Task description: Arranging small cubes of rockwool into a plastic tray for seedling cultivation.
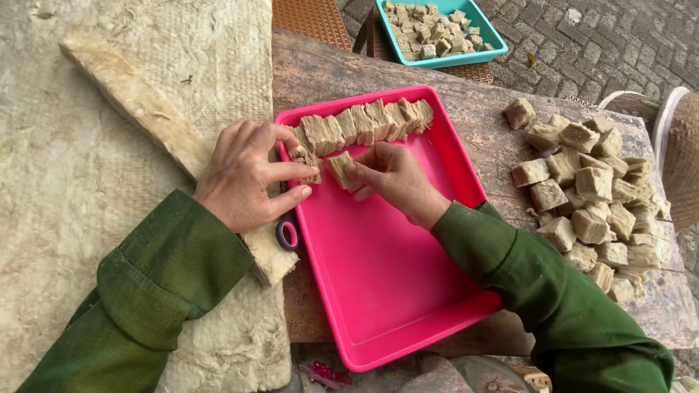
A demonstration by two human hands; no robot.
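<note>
Right hand: the right hand (393, 178) has fingertips pinched on a fibrous beige cube (339, 167), held tilted just above the pink tray (386, 291) near its far-left corner.
Left hand: the left hand (244, 175) has thumb and fingers closed lightly on a second cube (306, 161) at the tray's left rim.
Risk: the grip is only at the tips, so the crumbly cube could shed fibres or slip; a nudge could topple the row of cubes (368, 122) along the far rim.
Cube look: pale tan, rough-cut, layered, fuzzy edges.
Nearby: scissors handle (287, 234) under the left palm; fibre slab (145, 109); heap of cubes (590, 196) on the wooden bench (480, 124); teal tray (484, 35) beyond.
</note>
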